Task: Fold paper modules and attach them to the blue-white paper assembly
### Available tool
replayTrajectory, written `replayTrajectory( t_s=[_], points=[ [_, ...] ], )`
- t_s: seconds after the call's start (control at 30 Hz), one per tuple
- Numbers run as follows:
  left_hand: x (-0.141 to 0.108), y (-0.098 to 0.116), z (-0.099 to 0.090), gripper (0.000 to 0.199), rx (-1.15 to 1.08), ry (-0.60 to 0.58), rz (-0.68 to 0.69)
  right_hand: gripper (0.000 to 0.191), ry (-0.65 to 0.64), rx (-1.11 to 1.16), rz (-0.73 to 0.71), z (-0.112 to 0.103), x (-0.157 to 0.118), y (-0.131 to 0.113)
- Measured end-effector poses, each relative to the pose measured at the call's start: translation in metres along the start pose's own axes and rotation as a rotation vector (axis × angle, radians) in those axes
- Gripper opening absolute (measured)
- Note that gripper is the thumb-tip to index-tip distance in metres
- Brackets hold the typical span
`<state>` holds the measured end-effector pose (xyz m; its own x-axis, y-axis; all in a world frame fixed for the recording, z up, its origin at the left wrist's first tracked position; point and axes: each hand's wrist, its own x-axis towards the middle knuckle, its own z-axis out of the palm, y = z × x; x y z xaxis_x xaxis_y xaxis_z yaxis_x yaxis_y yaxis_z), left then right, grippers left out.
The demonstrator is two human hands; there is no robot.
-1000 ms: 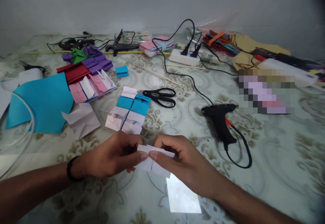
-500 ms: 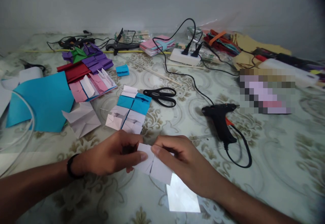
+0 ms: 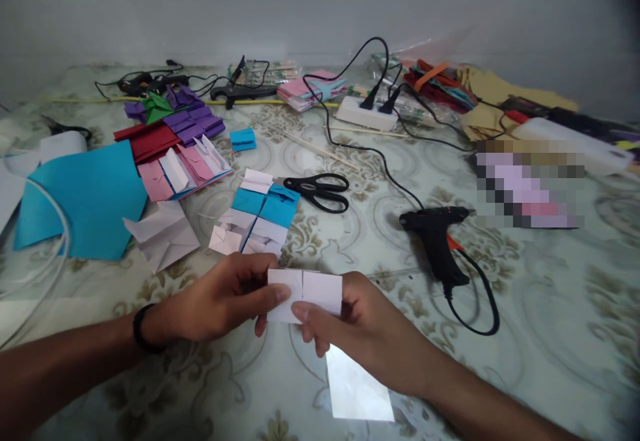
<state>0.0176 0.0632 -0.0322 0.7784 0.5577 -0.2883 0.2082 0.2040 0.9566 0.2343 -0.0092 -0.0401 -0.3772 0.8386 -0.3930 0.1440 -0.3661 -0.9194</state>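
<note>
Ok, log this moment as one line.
left hand: holds folded white paper | right hand: holds same paper | scissors, glue gun: on table

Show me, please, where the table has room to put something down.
Bare table lies between the middle scissors and the glue gun, and right of its cord loop. Crowded: the far edge around the power strip; the left side, with blue sheet and folded papers.
</note>
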Motion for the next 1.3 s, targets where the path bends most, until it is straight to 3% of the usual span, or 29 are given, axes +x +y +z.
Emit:
replayTrajectory(
  t_s=[0.17, 0.43, 0.63, 0.93, 1.03, 1.13, 1.23, 1.3],
  points=[
    [-0.001, 0.0, 0.0, 0.031, 0.015, 0.009, -0.021, 0.031, 0.006, 0.024, -0.04, 0.0, 0.0, -0.004],
    [0.001, -0.001, 0.001, 0.032, -0.053, 0.01, 0.006, 0.038, -0.036, 0.057, -0.064, -0.003, 0.0, -0.008],
    [0.0, -0.004, -0.002, 0.036, -0.1, 0.027, -0.019, 0.037, 0.01, 0.085, -0.04, -0.004, 0.0, -0.009],
    [-0.001, 0.004, -0.003, 0.031, 0.022, -0.036, 0.011, 0.023, -0.164, -0.159, -0.063, -0.017, -0.005, -0.015],
    [-0.001, 0.0, -0.003, 0.037, 0.03, -0.001, -0.001, 0.024, -0.095, -0.243, -0.108, -0.013, -0.003, -0.016],
    [-0.001, -0.003, -0.003, 0.037, -0.003, 0.045, 0.029, 0.029, 0.053, -0.235, -0.151, -0.01, -0.001, -0.015],
    [-0.001, -0.003, -0.003, 0.032, 0.029, 0.009, 0.043, 0.036, 0.165, -0.221, -0.157, -0.011, -0.001, -0.015],
    [-0.001, -0.002, -0.003, 0.031, 0.062, -0.019, 0.049, 0.039, 0.169, -0.217, -0.143, -0.012, 0.0, -0.015]
  ],
)
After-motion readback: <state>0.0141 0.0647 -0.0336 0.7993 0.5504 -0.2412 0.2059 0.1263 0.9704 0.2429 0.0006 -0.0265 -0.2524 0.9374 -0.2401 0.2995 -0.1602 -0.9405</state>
